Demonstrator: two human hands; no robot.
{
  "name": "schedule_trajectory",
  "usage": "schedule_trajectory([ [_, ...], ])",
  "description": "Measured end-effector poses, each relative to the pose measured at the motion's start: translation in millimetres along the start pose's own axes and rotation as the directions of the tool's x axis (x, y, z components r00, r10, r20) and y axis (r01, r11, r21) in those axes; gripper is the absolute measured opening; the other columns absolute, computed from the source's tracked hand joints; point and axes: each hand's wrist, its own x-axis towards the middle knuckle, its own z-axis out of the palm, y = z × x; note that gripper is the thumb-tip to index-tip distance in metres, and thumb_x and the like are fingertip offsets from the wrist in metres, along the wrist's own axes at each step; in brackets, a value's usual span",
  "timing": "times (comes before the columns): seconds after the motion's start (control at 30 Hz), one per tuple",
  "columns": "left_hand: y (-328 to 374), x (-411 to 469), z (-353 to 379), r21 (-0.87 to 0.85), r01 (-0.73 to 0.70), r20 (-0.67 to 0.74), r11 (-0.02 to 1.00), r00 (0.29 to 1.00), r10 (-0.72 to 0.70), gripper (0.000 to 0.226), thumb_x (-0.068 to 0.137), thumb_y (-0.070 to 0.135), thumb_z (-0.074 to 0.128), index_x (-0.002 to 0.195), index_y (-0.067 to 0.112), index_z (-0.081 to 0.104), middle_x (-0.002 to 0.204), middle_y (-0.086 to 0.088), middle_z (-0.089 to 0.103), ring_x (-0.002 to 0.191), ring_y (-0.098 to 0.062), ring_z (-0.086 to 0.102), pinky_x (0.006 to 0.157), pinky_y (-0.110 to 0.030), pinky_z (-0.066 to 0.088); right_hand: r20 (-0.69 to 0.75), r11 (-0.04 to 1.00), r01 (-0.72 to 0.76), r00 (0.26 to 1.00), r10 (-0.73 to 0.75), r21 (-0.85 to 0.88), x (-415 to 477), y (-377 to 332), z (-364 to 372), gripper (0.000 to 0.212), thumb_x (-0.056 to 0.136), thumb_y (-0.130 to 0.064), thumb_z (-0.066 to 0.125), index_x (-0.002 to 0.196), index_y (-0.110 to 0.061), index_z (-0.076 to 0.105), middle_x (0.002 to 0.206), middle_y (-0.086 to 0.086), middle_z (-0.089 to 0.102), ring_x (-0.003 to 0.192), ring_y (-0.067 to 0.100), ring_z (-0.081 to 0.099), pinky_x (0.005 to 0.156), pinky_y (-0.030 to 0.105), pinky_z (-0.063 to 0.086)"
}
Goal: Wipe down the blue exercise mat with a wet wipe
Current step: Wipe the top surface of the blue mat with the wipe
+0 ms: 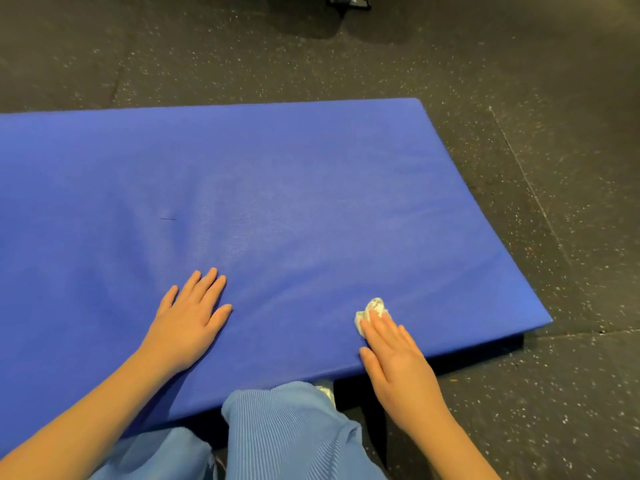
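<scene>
A crumpled white wet wipe point(372, 311) lies on a blue exercise mat point(277, 202), near the mat's near edge and toward its right near corner. The right hand point(398, 355) rests on top of the wipe, its fingers straight and held close together, the fingertips pressing the wad flat against the mat surface. Part of the wipe bulges out beyond the fingertips. The heel of this hand hangs past the mat's near edge.

The left hand point(188, 315) lies palm down on the mat, well to the left of the wipe and a little farther from the near edge. Its fingers are straight and slightly spread, the thumb angled out to the right, holding nothing.

The mat is a thick padded rectangle; its left end runs out of view. A short dark mark point(168, 219) sits on its surface left of centre.

Knees in light blue ribbed trousers point(287, 434) press against the mat's near edge. The mat lies on a dark speckled rubber floor point(536, 168).
</scene>
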Motion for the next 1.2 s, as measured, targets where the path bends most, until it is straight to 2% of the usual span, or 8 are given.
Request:
schedule_trajectory([
  [0.13, 3, 0, -2, 0.013, 0.006, -0.012, 1.000, 1.000, -0.006, 0.097, 0.069, 0.067, -0.013, 0.154, 0.026, 0.008, 0.161, 0.011, -0.002, 0.148, -0.012, -0.006, 0.118, -0.037, -0.001, 0.150, 0.995, -0.013, 0.989, -0.002, 0.098, 1, -22, 4, 0.074, 0.084, -0.060, 0.007, 0.151, -0.032, 0.016, 0.155, -0.020, -0.011, 0.142, -0.005, -0.016, 0.113, 0.014, -0.010],
  [0.27, 5, -1, 1, 0.006, 0.004, -0.039, 1.000, 0.999, -0.004, 0.095, 0.071, 0.066, -0.011, 0.154, 0.025, 0.012, 0.161, 0.010, 0.001, 0.148, -0.012, -0.004, 0.118, -0.036, 0.000, 0.216, 0.996, 0.039, 0.975, -0.055, 0.076, 10, -17, -3, 0.072, 0.084, -0.059, 0.006, 0.150, -0.036, 0.023, 0.154, -0.024, -0.005, 0.141, -0.011, -0.010, 0.113, 0.014, -0.004],
  [0.43, 4, -1, 3, -0.013, 0.002, -0.066, 1.000, 0.998, -0.003, 0.093, 0.073, 0.066, -0.009, 0.154, 0.025, 0.015, 0.161, 0.010, 0.004, 0.148, -0.012, -0.001, 0.118, -0.036, 0.000, 0.161, 0.991, -0.121, 0.978, 0.129, -0.057, 57, -12, 7, 0.093, 0.074, -0.064, -0.005, 0.153, -0.021, 0.016, 0.162, -0.002, -0.004, 0.148, 0.012, -0.009, 0.117, 0.028, 0.002],
  [0.63, 4, -4, 1, -0.018, -0.005, -0.068, 1.000, 0.998, 0.004, 0.091, 0.074, 0.065, -0.010, 0.154, 0.026, 0.011, 0.160, 0.012, -0.001, 0.148, -0.011, -0.005, 0.118, -0.036, -0.002, 0.277, 0.996, 0.089, 0.958, -0.078, -0.026, 67, -32, 3, 0.090, 0.077, -0.068, -0.004, 0.153, -0.025, 0.017, 0.162, -0.006, -0.003, 0.147, 0.006, -0.009, 0.113, 0.019, -0.005],
  [0.83, 2, -5, 2, -0.051, -0.015, -0.084, 0.999, 0.996, 0.011, 0.088, 0.078, 0.064, -0.007, 0.154, 0.025, 0.015, 0.159, 0.013, 0.001, 0.147, -0.008, -0.005, 0.118, -0.036, -0.003, 0.173, 0.995, -0.084, 0.980, 0.094, -0.060, 129, -26, 19, 0.063, 0.101, -0.047, 0.031, 0.153, -0.016, 0.016, 0.162, 0.005, -0.005, 0.148, 0.019, -0.008, 0.120, 0.037, 0.005],
  [1.0, 1, -4, 4, -0.063, -0.014, -0.088, 0.998, 0.996, 0.009, 0.086, 0.079, 0.064, -0.004, 0.153, 0.025, 0.018, 0.160, 0.011, 0.006, 0.147, -0.008, -0.004, 0.119, -0.037, -0.001, 0.281, 0.978, 0.200, 0.943, -0.178, -0.053, 135, -52, 33, 0.067, 0.097, -0.055, 0.024, 0.152, -0.018, 0.020, 0.162, 0.000, -0.001, 0.148, 0.013, -0.008, 0.120, 0.032, 0.005],
  [1.1, -1, -3, 6, -0.073, -0.021, -0.092, 0.997, 0.996, 0.014, 0.085, 0.081, 0.065, -0.002, 0.153, 0.025, 0.021, 0.159, 0.011, 0.007, 0.146, -0.007, -0.003, 0.119, -0.037, -0.001, 0.194, 0.989, 0.064, 0.980, -0.037, -0.134, 164, -37, 27, 0.055, 0.102, -0.041, 0.031, 0.151, -0.017, 0.021, 0.162, 0.003, 0.002, 0.148, 0.015, -0.004, 0.117, 0.034, 0.010],
  [1.2, -3, 1, 3, -0.091, -0.032, -0.077, 0.995, 0.997, 0.025, 0.087, 0.079, 0.067, 0.001, 0.152, 0.024, 0.024, 0.160, 0.009, 0.011, 0.147, -0.009, -0.001, 0.119, -0.038, -0.001, 0.165, 0.990, -0.062, 0.983, 0.082, -0.123, 176, -40, 34, 0.064, 0.100, -0.047, 0.031, 0.152, -0.014, 0.016, 0.162, 0.008, -0.005, 0.148, 0.022, -0.006, 0.119, 0.037, 0.008],
])
